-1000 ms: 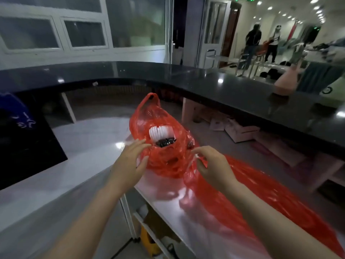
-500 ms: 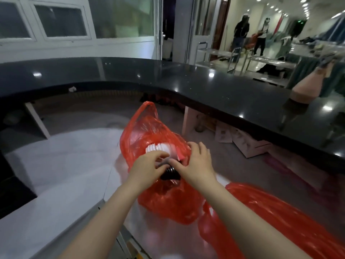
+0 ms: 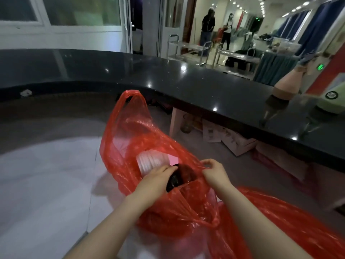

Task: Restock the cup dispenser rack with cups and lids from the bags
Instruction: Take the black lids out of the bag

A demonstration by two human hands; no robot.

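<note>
A red plastic bag [image 3: 134, 131] stands open on the steel worktop [image 3: 46, 184]. Inside it lie a stack of white lids [image 3: 149, 161] and, just below them, a stack of black lids [image 3: 173, 181]. My left hand [image 3: 155, 179] reaches into the bag's mouth and its fingers curl round the black lid stack. At the right side of the mouth my right hand [image 3: 214, 171] pinches the bag's edge and holds it apart. A second red bag [image 3: 291, 227] lies flat on the worktop at the lower right. No cup dispenser rack is in view.
A black curved counter [image 3: 205, 90] runs behind the bag. Cardboard boxes [image 3: 233, 141] sit on the floor beneath it. Two people [image 3: 207, 32] stand far off in the hall beside metal trolleys.
Both hands moved from outside the bag to its mouth. My left hand has gone in and taken hold of the black lids, while my right hand now pulls the bag's edge to the right.
</note>
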